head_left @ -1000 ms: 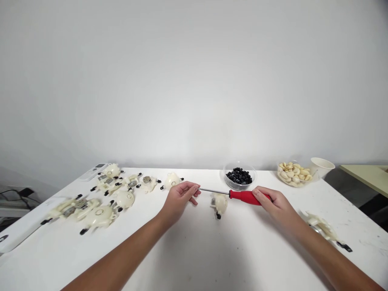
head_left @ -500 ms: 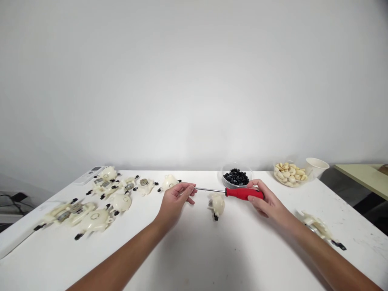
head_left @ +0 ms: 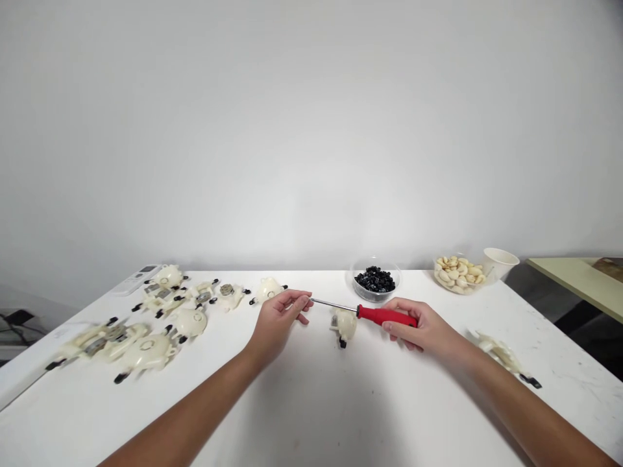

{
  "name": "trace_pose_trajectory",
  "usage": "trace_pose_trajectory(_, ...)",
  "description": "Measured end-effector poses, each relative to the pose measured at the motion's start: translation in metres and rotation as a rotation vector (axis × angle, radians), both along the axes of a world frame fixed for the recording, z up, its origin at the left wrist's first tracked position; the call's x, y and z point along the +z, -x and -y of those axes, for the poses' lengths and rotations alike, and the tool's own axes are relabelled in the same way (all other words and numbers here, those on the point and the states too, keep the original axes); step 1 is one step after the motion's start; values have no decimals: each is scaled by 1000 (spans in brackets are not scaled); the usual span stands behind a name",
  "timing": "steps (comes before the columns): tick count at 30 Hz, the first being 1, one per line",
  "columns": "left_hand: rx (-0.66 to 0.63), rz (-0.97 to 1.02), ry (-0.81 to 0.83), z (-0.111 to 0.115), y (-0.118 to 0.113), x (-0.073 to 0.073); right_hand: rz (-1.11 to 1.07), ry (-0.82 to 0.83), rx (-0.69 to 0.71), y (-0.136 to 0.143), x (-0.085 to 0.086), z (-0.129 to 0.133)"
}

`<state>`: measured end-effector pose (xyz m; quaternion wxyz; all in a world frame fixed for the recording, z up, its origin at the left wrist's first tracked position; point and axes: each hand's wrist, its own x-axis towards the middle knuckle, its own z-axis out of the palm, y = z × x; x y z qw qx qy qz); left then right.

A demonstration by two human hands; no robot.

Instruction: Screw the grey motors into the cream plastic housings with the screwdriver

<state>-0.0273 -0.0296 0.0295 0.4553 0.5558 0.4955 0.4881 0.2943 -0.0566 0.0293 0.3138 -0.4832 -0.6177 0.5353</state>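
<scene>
My right hand (head_left: 413, 326) is wrapped round the red handle of a screwdriver (head_left: 389, 316), whose metal shaft points left and slightly up. At the shaft's far end, my left hand (head_left: 285, 318) pinches with thumb and index finger; any small thing between those fingertips is hidden. Just below the shaft, a cream plastic part (head_left: 346, 324) with a black tip rests on the white table (head_left: 311, 402). Another cream part (head_left: 267, 290) lies behind my left hand.
Several cream plastic assemblies (head_left: 150, 350) with black ends spread over the left side. At the back stand a clear bowl of small black pieces (head_left: 374, 280), a bowl of cream pieces (head_left: 457, 274) and a white cup (head_left: 500, 259). One cream part (head_left: 501, 350) lies near my right forearm.
My right hand has lowered slightly, its fingers closing further round the handle, so the shaft slopes more down to the right. My left hand keeps its pinch at the tip.
</scene>
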Motion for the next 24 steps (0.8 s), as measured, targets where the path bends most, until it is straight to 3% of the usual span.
trace_pose_trajectory(5,-3,-16,-8,1,0,2,52,48,113,-1,0,2)
trace_pose_trajectory(15,-144,67,48,1,-1,7,-108,193,13,-1,-3,-2)
trace_pose_trajectory(24,-192,84,64,1,1,2,-258,156,105,0,-12,-4)
